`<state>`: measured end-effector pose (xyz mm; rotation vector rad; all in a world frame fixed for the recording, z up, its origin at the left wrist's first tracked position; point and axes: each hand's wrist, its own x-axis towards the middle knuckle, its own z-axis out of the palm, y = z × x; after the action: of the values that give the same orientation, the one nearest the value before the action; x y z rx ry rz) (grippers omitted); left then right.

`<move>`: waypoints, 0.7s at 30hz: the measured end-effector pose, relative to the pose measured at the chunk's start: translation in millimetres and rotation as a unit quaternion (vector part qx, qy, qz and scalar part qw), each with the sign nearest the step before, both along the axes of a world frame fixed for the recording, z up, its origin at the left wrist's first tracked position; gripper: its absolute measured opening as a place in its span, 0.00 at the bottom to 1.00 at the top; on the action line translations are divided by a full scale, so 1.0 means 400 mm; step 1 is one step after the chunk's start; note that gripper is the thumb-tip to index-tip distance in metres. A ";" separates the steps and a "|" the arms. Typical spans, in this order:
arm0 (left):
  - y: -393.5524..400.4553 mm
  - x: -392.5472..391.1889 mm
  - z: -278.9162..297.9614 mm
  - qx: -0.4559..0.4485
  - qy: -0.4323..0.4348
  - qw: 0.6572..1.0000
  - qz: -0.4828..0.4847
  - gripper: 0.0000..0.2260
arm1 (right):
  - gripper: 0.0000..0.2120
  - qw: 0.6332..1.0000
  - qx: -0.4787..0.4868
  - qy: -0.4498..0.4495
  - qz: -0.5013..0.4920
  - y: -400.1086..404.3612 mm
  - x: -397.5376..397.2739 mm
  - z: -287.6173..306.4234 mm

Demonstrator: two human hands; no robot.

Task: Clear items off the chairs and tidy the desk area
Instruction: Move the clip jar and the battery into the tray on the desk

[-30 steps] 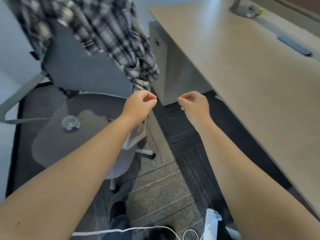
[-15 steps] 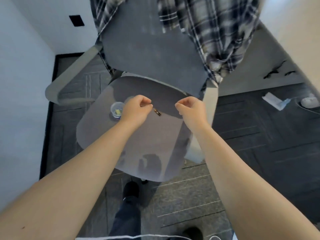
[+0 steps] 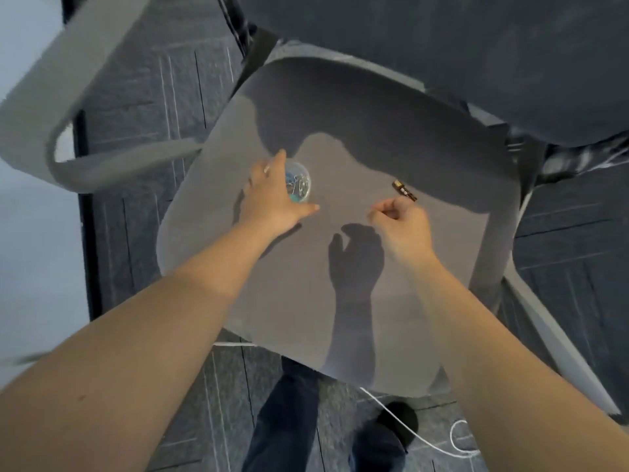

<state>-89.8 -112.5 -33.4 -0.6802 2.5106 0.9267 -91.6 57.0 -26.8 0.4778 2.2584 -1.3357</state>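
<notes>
A grey office chair seat fills the middle of the view. On it stands a small clear round tub with metal clips inside. My left hand reaches over the tub from the left, forefinger and thumb spread wide around it; I cannot tell whether they touch it. A small dark stick-shaped object with a gold end lies on the seat to the right. My right hand hovers just below that object, fingers curled, holding nothing.
The chair's dark backrest rises at the top, with a plaid shirt hanging at its right edge. A grey armrest sticks out at left. A white cable lies on the dark carpet by my feet.
The view has swung from the desk to straight above the chair seat. My left hand has uncurled and spread around the clip tub. My right hand has moved down near the small dark object.
</notes>
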 end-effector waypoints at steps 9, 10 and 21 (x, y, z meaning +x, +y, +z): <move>0.030 -0.065 -0.041 0.023 0.084 0.995 -0.044 0.38 | 0.09 0.992 0.085 0.043 -0.077 0.031 -0.051 -0.079; 0.041 -0.073 -0.039 0.052 0.089 0.993 -0.050 0.39 | 0.12 0.989 0.110 0.052 -0.084 0.040 -0.059 -0.084; 0.078 -0.081 -0.055 0.119 0.073 0.987 -0.078 0.40 | 0.12 0.959 0.280 0.042 -0.006 0.059 -0.089 -0.144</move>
<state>-122.1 -81.1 -55.3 -0.3467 2.4765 1.2312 -127.2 80.6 -84.5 0.6288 2.7017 -0.7078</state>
